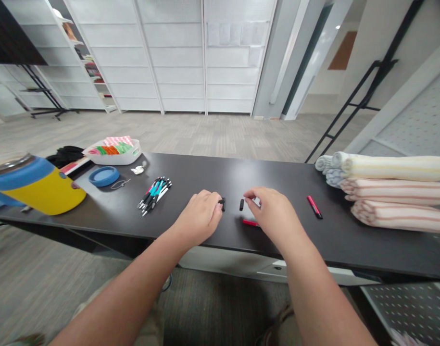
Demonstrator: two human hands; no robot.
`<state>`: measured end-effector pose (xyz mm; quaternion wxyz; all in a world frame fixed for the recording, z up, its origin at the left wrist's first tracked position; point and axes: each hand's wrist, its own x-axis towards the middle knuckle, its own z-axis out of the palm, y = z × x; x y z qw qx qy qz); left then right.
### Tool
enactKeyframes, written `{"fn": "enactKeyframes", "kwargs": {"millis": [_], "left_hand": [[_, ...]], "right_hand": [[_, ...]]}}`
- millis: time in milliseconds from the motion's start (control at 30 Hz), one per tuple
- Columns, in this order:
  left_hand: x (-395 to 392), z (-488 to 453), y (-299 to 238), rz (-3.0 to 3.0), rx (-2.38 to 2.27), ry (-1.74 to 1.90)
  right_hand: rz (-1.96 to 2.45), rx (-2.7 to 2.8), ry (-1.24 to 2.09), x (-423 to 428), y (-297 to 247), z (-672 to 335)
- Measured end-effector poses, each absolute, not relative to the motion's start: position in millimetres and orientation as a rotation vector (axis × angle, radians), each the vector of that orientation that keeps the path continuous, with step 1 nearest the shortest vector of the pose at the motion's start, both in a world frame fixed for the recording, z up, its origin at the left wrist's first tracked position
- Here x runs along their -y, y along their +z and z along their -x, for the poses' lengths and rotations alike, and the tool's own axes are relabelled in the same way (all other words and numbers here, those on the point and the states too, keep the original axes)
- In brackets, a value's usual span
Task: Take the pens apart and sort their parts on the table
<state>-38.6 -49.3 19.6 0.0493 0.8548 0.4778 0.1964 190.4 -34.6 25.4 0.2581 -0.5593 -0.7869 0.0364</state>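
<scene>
White tray (111, 157) (colourful contents (113, 145)); left hand (198, 216) touches piece (223, 204).

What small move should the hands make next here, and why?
Probably the right hand should close on the small black piece beside its fingertips: that piece sits loose on the black table, while the left hand already has a similar black piece at its fingers.

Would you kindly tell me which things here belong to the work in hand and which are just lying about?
In use: left hand, right hand, small black piece, second black piece, red piece.
Lying about: pen bundle, blue lid, folded towels.
</scene>
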Motion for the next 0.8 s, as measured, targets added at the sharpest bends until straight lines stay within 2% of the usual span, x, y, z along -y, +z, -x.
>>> {"fn": "enactKeyframes", "kwargs": {"millis": [133,367,800], "left_hand": [[55,35,16,-2.535,-1.369,0.674],[57,30,10,-2.523,-1.230,0.730],[60,29,5,-2.347,-1.189,0.829]], "right_hand": [[1.548,2.021,0.148,47,38,-210],[1.380,2.082,0.491,60,43,-203],[1.185,2.144,0.635,56,36,-198]]}}
